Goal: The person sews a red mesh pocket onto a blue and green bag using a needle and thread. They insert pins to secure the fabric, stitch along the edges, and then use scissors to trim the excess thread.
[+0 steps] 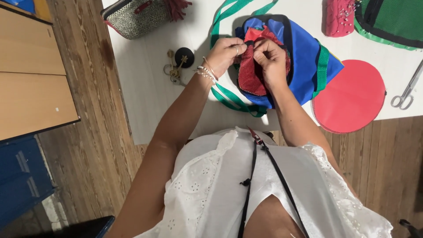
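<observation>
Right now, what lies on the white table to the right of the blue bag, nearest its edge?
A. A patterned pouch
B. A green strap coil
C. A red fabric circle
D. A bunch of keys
C: the red fabric circle lies flat just right of the blue bag, while the bunch of keys and the patterned pouch lie to its left.

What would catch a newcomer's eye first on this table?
Both hands meet at the centre top: the left hand and right hand pinch a piece of red mesh against a blue bag with green straps. Right of the bag lies a red fabric circle, with scissors at the far right edge. Keys sit left of the hands on the white table.
</observation>
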